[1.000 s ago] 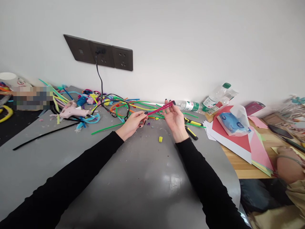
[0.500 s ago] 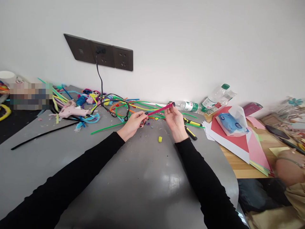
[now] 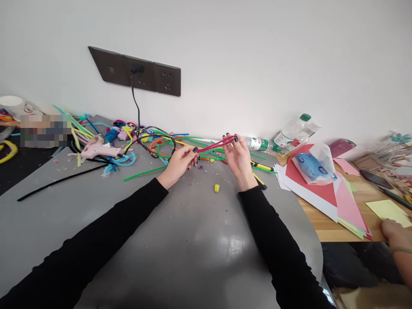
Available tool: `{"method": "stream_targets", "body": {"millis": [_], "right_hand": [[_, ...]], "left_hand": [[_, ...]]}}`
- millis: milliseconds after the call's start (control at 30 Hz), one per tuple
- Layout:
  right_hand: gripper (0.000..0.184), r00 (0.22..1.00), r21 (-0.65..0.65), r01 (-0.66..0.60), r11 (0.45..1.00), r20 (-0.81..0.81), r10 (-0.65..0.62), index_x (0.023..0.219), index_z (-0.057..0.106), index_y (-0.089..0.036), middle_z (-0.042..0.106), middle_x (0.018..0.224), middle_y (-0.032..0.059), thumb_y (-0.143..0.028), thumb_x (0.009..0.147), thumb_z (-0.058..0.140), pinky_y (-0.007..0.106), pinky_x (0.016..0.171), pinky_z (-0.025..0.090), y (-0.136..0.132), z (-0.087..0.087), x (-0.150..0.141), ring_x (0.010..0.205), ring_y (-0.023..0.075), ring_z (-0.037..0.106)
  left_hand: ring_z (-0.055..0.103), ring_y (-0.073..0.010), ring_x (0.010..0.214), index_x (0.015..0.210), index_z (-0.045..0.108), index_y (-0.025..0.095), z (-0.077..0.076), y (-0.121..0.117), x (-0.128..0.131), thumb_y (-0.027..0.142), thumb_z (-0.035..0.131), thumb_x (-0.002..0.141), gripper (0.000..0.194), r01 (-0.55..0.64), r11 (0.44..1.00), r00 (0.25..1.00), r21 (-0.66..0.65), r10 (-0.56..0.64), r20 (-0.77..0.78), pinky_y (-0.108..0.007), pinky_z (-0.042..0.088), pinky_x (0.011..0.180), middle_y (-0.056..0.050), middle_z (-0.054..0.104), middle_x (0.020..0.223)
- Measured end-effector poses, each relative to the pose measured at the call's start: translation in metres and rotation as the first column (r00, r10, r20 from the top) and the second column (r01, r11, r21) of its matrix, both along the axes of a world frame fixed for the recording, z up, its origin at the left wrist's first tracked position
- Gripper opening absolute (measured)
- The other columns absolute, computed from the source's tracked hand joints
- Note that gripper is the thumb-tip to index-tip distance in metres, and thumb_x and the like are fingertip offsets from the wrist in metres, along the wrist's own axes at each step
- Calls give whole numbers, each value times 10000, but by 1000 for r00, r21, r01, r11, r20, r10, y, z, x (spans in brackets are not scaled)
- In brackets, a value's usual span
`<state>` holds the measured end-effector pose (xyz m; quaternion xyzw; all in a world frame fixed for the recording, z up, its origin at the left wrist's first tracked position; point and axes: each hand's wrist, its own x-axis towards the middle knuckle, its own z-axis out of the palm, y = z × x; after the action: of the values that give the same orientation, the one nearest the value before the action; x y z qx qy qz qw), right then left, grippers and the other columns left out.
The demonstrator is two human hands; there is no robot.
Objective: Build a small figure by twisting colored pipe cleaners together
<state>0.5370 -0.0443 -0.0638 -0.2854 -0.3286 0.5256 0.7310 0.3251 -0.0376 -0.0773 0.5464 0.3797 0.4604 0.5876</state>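
A magenta pipe cleaner [image 3: 214, 146], doubled over into a narrow loop, stretches between my two hands above the grey table. My left hand [image 3: 180, 163] pinches one end of it between thumb and fingers. At the other end, my right hand [image 3: 238, 159] grips the bend with its fingertips, palm partly toward me. Beneath and behind them lie green pipe cleaners [image 3: 141, 172] and orange ones. A small yellow piece [image 3: 216, 188] rests on the table in front of my hands. Yellow-and-black handled pliers or cutters [image 3: 262, 166] lie partly behind my right wrist.
A pink glue gun [image 3: 99, 148] with a black cord sits left, near small yarn-like figures [image 3: 120, 128]. Bottles [image 3: 288, 135] lean by the wall. Right of them are a tissue pack [image 3: 313, 165] and coloured paper [image 3: 350, 201]. Another person's hand [image 3: 394, 231] touches yellow paper.
The pipe cleaner's two strands have spread into a visible loop. My right hand has shifted slightly right and turned. The other person's hand has moved, uncovering more yellow paper.
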Motion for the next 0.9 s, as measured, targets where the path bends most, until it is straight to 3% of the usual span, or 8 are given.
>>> {"method": "stream_targets", "body": {"millis": [100,333,467,667,900], "right_hand": [[284,996,-8,-49,999,77,49,1069,711,-301,771,1141,-7,-347,817,834,395,1071,550,-3,4,-2,1115,174,717],[326,987,-14,-69,997,147,71,1047,750,-302,773,1108,8,-533,826,814,399,1032,560,-4,6,-3,1082,191,710],[358,988,0,-81,997,134,81,1024,767,-299,776,1051,7,-541,777,857,383,997,566,-3,4,-2,1026,192,709],[297,989,-2,-95,995,110,94,1017,763,-288,766,990,3,-528,846,802,365,976,562,-1,1,-4,978,174,702],[301,991,25,-109,994,81,107,981,753,-281,758,915,-1,-531,828,821,359,932,572,1,-2,-1,918,167,697]], "left_hand": [[525,-109,563,745,582,191,4,1,-3,576,791,759,439,35,998,999,-47,-34,35,-214,324,447,-2,569,673],[504,-96,580,716,534,187,6,-1,-3,466,843,713,417,139,972,984,-189,-114,138,-197,292,451,8,552,677],[505,-93,593,723,550,180,3,0,-3,461,862,697,421,159,966,980,-203,-129,155,-195,295,454,4,563,698],[501,-88,586,733,581,173,2,0,-3,419,859,713,371,179,958,971,-224,-135,197,-192,287,453,5,567,689],[519,-83,581,728,579,168,5,-1,-3,376,864,710,353,207,942,961,-265,-144,236,-181,292,446,9,570,691]]}}
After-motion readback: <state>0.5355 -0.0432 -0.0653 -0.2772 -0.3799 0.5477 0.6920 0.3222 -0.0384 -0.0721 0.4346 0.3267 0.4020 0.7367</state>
